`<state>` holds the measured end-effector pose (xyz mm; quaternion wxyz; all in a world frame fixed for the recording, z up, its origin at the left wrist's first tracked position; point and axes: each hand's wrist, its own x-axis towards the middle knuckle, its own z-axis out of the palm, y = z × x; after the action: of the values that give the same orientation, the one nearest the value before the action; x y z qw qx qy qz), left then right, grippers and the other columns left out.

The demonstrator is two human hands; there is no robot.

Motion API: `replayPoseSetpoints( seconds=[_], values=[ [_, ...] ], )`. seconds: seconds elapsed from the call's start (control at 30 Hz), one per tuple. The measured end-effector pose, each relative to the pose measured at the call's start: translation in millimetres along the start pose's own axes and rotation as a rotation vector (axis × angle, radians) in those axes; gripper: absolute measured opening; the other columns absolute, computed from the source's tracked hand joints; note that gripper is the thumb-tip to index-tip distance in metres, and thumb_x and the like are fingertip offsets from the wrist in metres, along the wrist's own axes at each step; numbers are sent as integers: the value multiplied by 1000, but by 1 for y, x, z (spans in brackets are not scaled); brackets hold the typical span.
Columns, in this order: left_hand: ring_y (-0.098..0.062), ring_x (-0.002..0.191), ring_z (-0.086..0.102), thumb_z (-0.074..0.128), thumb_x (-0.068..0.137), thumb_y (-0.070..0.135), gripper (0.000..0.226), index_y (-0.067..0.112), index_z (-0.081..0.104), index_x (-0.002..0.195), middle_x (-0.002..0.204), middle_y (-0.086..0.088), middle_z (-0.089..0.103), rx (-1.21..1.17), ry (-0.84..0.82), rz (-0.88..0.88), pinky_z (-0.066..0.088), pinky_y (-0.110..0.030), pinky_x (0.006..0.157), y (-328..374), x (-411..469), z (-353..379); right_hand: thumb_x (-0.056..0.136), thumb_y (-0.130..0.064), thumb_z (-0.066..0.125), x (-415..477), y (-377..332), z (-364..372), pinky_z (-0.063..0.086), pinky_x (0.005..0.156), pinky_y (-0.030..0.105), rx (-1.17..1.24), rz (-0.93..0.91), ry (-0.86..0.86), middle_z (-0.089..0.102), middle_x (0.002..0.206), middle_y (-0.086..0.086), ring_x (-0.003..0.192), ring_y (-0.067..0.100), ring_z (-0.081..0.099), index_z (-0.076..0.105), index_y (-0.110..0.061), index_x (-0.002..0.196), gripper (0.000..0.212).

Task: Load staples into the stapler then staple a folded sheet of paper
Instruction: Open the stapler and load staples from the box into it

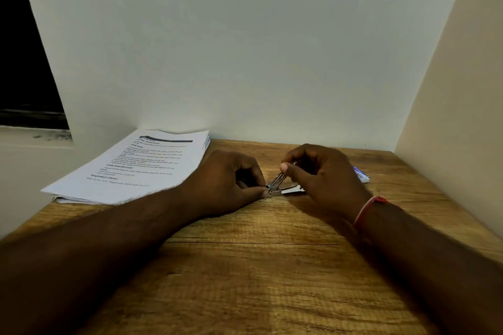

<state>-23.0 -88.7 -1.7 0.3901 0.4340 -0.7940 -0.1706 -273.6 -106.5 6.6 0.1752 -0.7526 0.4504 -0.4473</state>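
Observation:
A small metal stapler (283, 188) lies on the wooden table (258, 266), hinged open with its top arm tilted up. My left hand (231, 179) pinches the stapler's hinge end with its fingertips. My right hand (324, 171) grips the raised top arm between thumb and fingers. A small blue and white staple box (362, 174) peeks out behind my right hand. A stack of printed paper sheets (136, 168) rests at the table's back left corner. Any staples inside the stapler are too small to make out.
White walls close in the table at the back and on the right. A dark window opening (24, 57) is at the far left. A red thread band (366, 209) circles my right wrist.

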Motion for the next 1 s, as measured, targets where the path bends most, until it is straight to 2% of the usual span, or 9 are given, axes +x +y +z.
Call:
replayPoseSetpoints(
  seconds=[0.17,0.27,0.37,0.47,0.53,0.8,0.87,0.93,1.0],
  values=[
    [-5,85,82,99,86,22,16,29,86,94,89,13,85,-29,17,-5,68,-23,81,0,-1,2,94,-28,87,1,4,-2,48,71,23,-114,61,-35,77,87,-14,74,-10,66,84,-34,89,8],
    [-1,89,82,97,88,24,17,30,88,102,93,14,86,-13,21,1,68,-23,86,-1,0,2,98,-26,83,0,1,-2,43,77,16,-180,71,-106,76,101,-19,90,-17,62,84,-42,103,17],
    [1,91,81,96,90,24,18,30,89,105,95,16,86,-5,10,21,68,-25,87,0,0,1,99,-28,81,-3,-9,0,46,95,21,-149,40,-179,79,108,-29,116,-9,64,75,-47,129,36],
    [0,92,82,95,91,25,19,31,89,108,97,16,86,-10,-8,40,69,-31,87,0,0,0,95,-36,86,-7,-16,4,47,107,32,-171,32,-234,79,112,-31,119,-8,66,59,-46,152,65],
    [0,93,82,94,92,23,19,32,88,108,98,17,86,-12,-19,53,70,-33,88,0,0,-1,92,-34,88,-9,-17,7,51,109,35,-173,35,-237,79,112,-31,115,-8,69,54,-45,157,74],
    [-2,93,82,94,92,24,21,35,88,109,98,17,85,5,-29,71,70,-36,87,-5,2,2,92,-26,89,-9,-18,9,57,105,34,-104,47,-220,82,103,-28,103,-6,76,55,-42,157,75],
    [-3,93,82,93,92,26,22,36,88,111,99,16,85,10,-27,77,71,-36,86,-6,3,2,91,-25,90,-10,-18,10,60,93,27,-69,59,-200,82,103,-27,98,-4,78,57,-43,155,74],
    [-3,93,82,93,92,25,23,36,88,112,100,17,84,19,-17,87,71,-37,85,-6,3,3,91,-25,91,-10,-18,9,53,84,15,-58,64,-172,81,103,-25,97,-6,77,59,-45,152,72],
    [-3,93,81,93,92,25,23,35,88,112,99,17,84,19,-10,84,71,-37,85,-6,2,3,92,-24,89,-8,-17,5,49,90,18,-58,30,-148,82,101,-23,103,-7,74,64,-44,145,62]
  ],
)
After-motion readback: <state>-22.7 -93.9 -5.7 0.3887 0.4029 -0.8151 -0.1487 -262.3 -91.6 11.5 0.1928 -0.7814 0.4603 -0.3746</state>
